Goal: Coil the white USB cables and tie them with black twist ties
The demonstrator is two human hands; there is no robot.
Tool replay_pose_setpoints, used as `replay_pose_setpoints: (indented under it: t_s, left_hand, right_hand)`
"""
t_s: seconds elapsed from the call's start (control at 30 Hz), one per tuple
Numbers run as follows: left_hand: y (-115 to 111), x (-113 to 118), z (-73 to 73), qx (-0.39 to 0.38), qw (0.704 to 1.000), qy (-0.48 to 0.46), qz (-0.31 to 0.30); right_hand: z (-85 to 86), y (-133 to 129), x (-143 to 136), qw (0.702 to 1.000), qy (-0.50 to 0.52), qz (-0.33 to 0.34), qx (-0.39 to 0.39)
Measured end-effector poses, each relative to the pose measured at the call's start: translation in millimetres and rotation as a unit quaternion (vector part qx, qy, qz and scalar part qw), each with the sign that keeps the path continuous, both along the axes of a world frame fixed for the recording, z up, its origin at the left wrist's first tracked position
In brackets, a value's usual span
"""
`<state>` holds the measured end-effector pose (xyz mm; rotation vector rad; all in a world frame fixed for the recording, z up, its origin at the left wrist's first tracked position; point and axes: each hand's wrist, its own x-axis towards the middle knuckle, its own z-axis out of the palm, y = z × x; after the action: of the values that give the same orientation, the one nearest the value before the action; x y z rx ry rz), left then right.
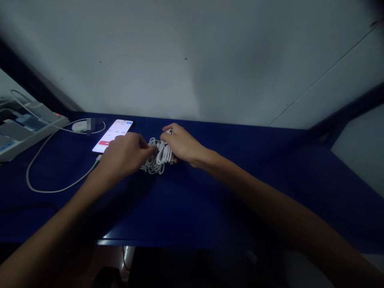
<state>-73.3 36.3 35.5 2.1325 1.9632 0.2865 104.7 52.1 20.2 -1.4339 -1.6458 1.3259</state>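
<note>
A bunch of coiled white cables (163, 154) is between my two hands, just above or on the blue table (186, 208). My right hand (180, 143) is closed around the right side of the bunch, thumb on top. From the left, my left hand (127, 151) pinches the coils with thumb and fingers; the fingertips are partly hidden. Beyond my left hand lies a phone (112, 134) with a lit screen showing a timer, its lower part covered by that hand. A white charging cable (63, 190) runs from its near end.
At the far left a white power strip (33, 130) carries several plugs and a red light. Near it sits a small white object (79, 127) with a loop of cable. A pale wall (144, 60) rises behind the table, whose front edge is toward me.
</note>
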Motion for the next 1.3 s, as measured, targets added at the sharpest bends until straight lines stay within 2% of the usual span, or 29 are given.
replay_pose_setpoints:
  t_s: [0.2,0.4,0.6,0.8,0.9,1.03,1.3]
  left_hand:
    - [-2.7,-2.8,9.4,0.021,1.000,-0.021,0.002]
    - [-5.8,-0.1,10.6,0.018,0.999,-0.035,0.026]
    - [-6.3,-0.6,7.9,0.034,0.998,-0.058,0.005]
    - [-14.2,4.0,3.8,0.047,0.997,-0.066,0.008]
    - [-18.6,8.2,0.2,0.056,0.998,-0.033,-0.002]
    - [-19.1,10.5,-3.1,0.055,0.998,0.005,0.000]
    - [-18.7,19.0,3.7,0.073,0.997,0.037,-0.001]
  right_hand:
    - [10.6,2.9,-2.2,0.996,-0.064,0.054,0.041]
    - [16.7,3.5,-4.9,0.980,-0.151,0.074,0.110]
    - [19.7,2.5,-5.8,0.975,-0.176,0.062,0.123]
    - [19.2,4.8,2.3,0.983,-0.148,0.023,0.110]
    - [18.8,3.5,14.3,0.989,-0.122,-0.001,0.086]
    - [16.3,-4.5,37.6,0.997,-0.070,0.003,0.017]
    - [9.8,-35.9,94.1,0.995,0.019,-0.018,-0.092]
